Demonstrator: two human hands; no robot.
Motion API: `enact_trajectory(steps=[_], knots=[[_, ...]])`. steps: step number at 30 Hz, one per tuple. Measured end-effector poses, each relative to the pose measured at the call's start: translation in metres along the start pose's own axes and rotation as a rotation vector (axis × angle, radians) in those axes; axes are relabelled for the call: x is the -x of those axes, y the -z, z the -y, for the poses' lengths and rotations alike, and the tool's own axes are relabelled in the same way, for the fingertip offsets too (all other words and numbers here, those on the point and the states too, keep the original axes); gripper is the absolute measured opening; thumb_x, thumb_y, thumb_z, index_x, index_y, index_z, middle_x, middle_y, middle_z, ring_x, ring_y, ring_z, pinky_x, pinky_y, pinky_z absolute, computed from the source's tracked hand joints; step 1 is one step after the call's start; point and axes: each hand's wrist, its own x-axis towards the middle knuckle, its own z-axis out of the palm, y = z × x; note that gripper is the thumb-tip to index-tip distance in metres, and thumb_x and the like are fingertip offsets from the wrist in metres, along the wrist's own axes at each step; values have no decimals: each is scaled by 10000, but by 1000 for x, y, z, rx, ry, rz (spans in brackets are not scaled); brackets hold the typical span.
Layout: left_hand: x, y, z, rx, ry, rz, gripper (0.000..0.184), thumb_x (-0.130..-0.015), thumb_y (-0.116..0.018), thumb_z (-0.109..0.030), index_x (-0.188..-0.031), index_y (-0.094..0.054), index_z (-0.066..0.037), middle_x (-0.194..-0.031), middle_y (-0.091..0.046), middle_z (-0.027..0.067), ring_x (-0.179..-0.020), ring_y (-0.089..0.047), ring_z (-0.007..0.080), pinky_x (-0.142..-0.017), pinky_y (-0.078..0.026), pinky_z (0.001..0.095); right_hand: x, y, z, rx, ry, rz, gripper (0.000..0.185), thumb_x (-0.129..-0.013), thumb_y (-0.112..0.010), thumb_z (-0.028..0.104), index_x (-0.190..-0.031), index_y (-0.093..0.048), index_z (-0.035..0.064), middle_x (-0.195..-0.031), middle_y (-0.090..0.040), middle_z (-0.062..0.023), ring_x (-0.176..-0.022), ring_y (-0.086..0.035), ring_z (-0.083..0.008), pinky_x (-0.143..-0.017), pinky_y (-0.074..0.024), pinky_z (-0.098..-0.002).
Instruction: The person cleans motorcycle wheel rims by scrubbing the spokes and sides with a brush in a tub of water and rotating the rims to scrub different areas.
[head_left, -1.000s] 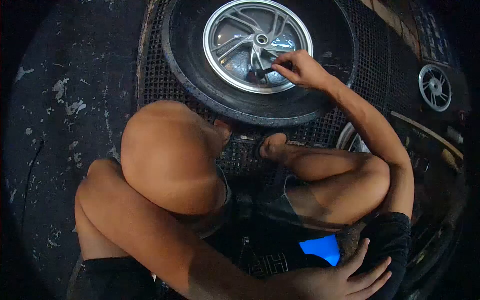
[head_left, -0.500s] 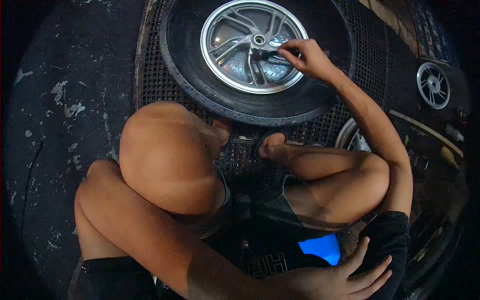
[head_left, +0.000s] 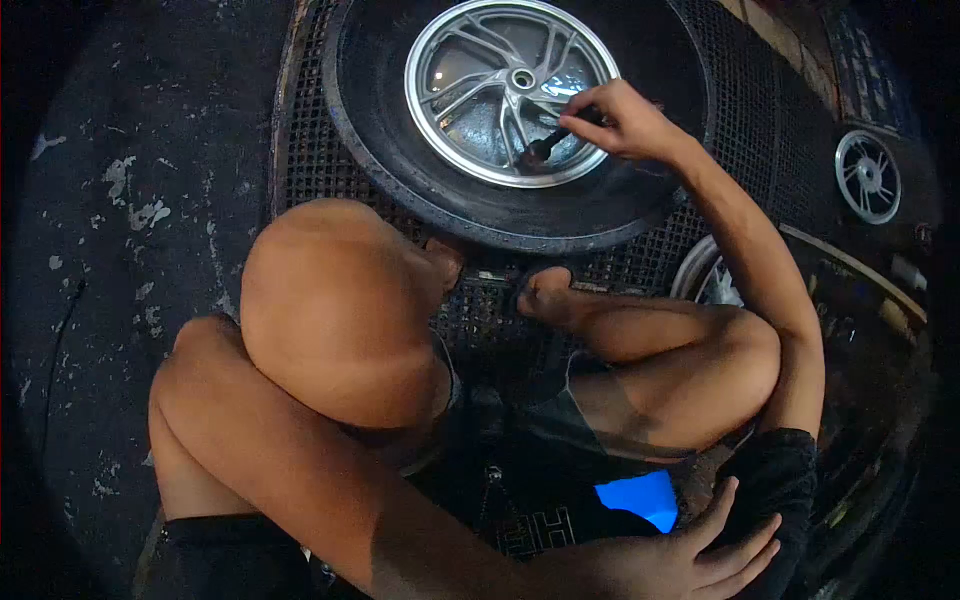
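Right hand (head_left: pixel 618 122) pinching dark brush (head_left: pixel 567 134) | long axis slanted, head pointing down-left over silver wheel (head_left: pixel 512 98) | left hand (head_left: pixel 690 562) splayed by right sleeve (head_left: pixel 782 478)

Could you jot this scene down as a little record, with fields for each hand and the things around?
Right hand: holding a dark brush-like tool
Tool position: head at the wheel's lower part; contact unclear
Left hand: fingers spread, against the right sleeve
Main wheel: silver, spoked, lying within a round black basin
Other wheels: one at far right; another partly hidden behind the right arm
Floor: black grating under the basin
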Motion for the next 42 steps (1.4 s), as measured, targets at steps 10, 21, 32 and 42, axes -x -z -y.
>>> enact_trajectory(steps=[10,21,32,42], knots=[[7,20,8,0,-16,60,656,-1018,-298,-589,-1582,-128,-299,-1625,-94,227,-1499,-111,422,-1042,-271,778,-31,-8,-37,18,17,-487,326,-935,-673,291,-982,-726,-27,-713,-695,-185,-556,-647,-229,-566,-511,-356],[5,6,4,50,-8,1,684,-1003,-326,-614,-1579,-135,-299,-1621,-96,232,-1503,-95,415,-1043,-242,797,-4,-9,-82,-136,-342,-605,381,-950,-654,349,-972,-739,-22,-668,-708,-110,-603,-690,-136,-560,-523,-296],[8,45,17,87,-58,193,671,-1006,-317,-611,-1578,-129,-315,-1630,-71,221,-1500,-93,425,-1035,-254,800,-22,-25,-49,-150,-152,-607,342,-939,-681,320,-1005,-744,-10,-626,-661,-85,-524,-566,-81,-490,-443,-279],[9,33,11,-67,-6,88,663,-1016,-277,-595,-1586,-98,-308,-1629,-56,236,-1502,-86,430,-1035,-266,796,-12,8,-80,5,-329,-531,334,-940,-661,330,-984,-743,9,-616,-653,-158,-528,-641,-145,-514,-490,-321]])
